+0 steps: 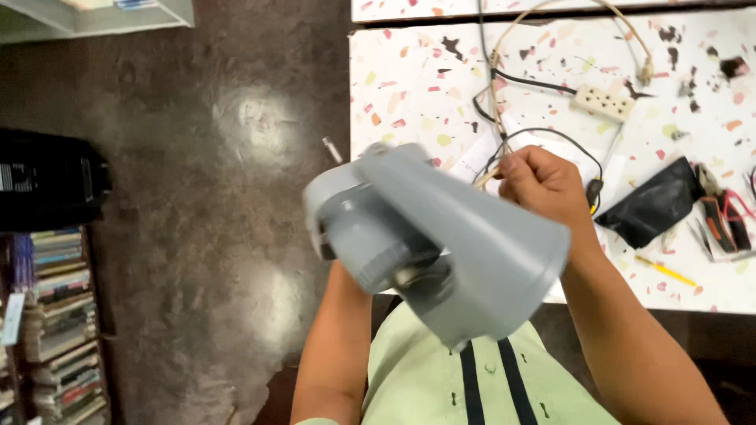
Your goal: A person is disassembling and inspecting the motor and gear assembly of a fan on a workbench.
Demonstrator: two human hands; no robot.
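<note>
A grey plastic horn-shaped housing is held up in the air over my lap, its wide mouth pointing lower right and its round back end to the left. My left forearm runs up under it; the left hand itself is hidden behind the housing. My right hand is a closed fist just above the horn's upper edge, gripping a thin pale rod that pokes out to the left. A small metal tip shows above the housing's back end.
A speckled white table stands ahead with a power strip, black and beige cables, paper sheets, a black pouch, red-handled pliers and a yellow pencil. Stacked books and a black case are at left on the dark floor.
</note>
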